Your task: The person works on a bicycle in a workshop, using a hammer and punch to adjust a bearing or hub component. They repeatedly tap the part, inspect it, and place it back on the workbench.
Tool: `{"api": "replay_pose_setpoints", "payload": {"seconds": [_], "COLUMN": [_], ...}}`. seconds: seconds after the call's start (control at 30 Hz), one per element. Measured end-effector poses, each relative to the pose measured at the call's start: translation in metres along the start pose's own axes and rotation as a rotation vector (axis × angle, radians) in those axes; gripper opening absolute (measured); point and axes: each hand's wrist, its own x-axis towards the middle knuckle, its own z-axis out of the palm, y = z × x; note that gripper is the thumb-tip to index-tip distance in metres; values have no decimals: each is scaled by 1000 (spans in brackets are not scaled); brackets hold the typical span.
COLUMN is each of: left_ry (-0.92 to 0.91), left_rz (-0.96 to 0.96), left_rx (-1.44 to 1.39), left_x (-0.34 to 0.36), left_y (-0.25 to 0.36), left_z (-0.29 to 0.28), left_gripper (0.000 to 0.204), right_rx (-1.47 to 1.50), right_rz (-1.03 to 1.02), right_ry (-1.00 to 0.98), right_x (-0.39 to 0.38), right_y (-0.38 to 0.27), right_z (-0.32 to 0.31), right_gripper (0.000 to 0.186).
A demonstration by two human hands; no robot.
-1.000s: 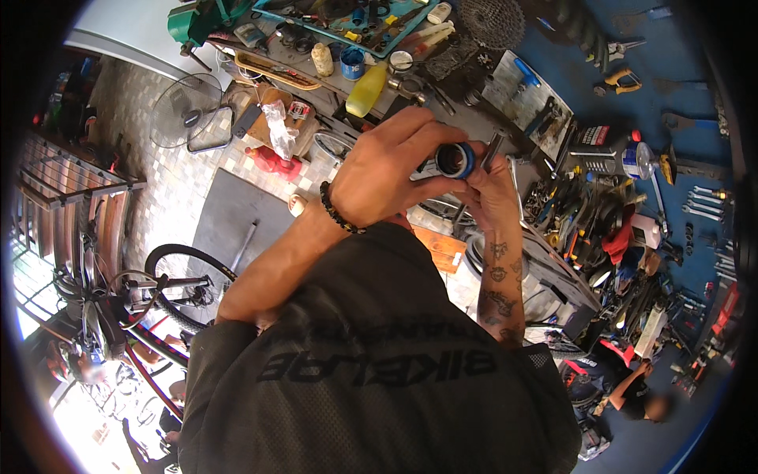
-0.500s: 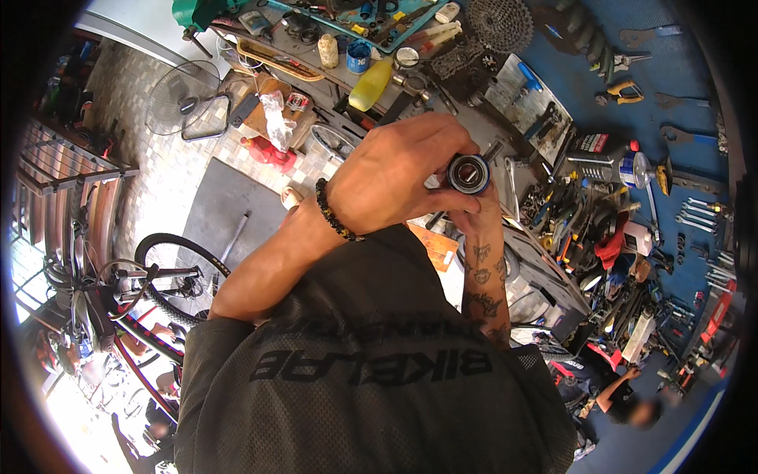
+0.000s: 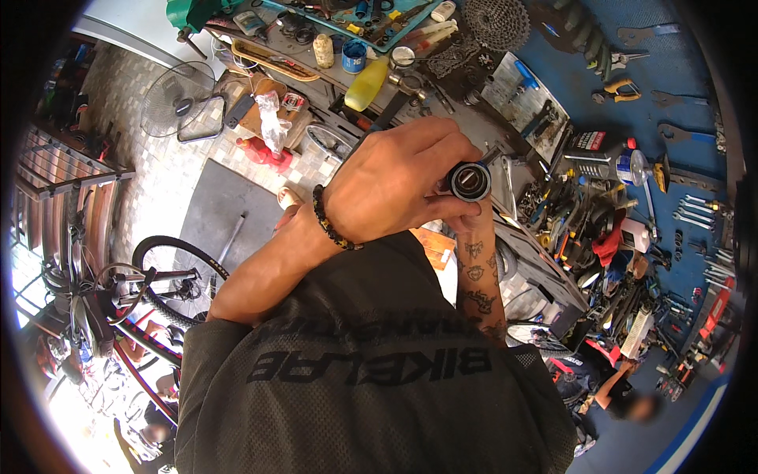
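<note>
My left hand (image 3: 395, 178), with a dark beaded bracelet on its wrist, is closed round a dark cylindrical part (image 3: 469, 182). The part's round hollow end faces up, with a shiny ring inside the rim; its exact kind is not clear. Fingers curl over its far side, and the thumb lies along the near side. My right hand (image 3: 474, 221) is just beneath, close to the part, on a tattooed forearm. Its fingers are hidden behind the part and my left hand, so its grip does not show.
Beyond my hands a workbench carries a yellow bottle (image 3: 366, 84), a blue can (image 3: 354, 56) and a cassette (image 3: 496, 24). Tools hang on the blue wall (image 3: 671, 79) at right. A bicycle wheel (image 3: 170, 276) and a fan (image 3: 178, 99) stand left. Another person (image 3: 624, 399) is lower right.
The part has tilted slightly in my left hand, so its open end shows at a different angle. Both hands stay together in nearly the same place, and the view has shifted a little.
</note>
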Motion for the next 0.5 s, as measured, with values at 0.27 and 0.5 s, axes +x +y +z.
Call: {"api": "replay_pose_setpoints", "payload": {"seconds": [0.27,0.5], "left_ry": [66,164], "left_rz": [40,-35], "left_rx": [43,-67], "left_x": [1,-13], "left_y": [1,-20], "left_z": [1,-9], "left_gripper": [49,53], "right_rx": [119,-539], "right_rz": [-81,-326], "right_ry": [5,63], "right_x": [-2,1], "right_y": [7,-44], "right_z": [13,66], "right_gripper": [74,49]}}
